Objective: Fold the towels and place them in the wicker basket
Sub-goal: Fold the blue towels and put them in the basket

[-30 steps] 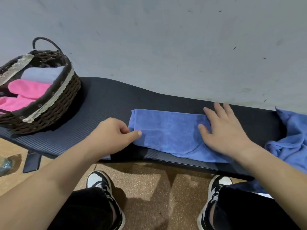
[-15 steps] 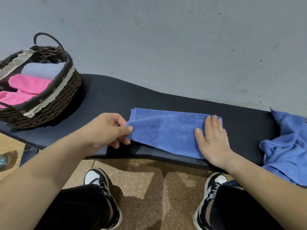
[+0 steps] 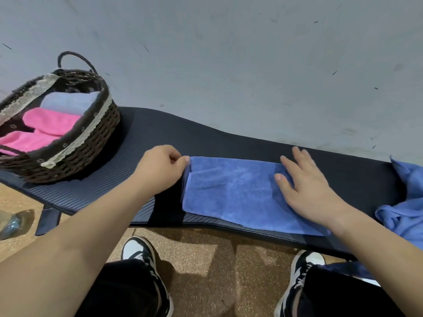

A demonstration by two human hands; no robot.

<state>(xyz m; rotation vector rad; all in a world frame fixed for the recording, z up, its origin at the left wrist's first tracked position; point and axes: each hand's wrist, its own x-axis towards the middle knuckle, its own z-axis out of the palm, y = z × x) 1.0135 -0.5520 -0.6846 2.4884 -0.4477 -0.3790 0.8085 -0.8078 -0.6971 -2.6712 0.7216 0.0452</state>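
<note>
- Pinching the far left corner of the folded blue towel [image 3: 231,193], the left hand [image 3: 160,170] has its fingers curled on the cloth.
- The right hand [image 3: 306,188] lies flat on the towel's right part, fingers straight.
- The towel rests on the black mat [image 3: 183,133], apart from the wicker basket [image 3: 91,147] at the left, which holds pink towels [image 3: 50,121].

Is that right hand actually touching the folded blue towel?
Touching: the head view shows the right hand lying flat on the folded blue towel, fingers straight.
</note>
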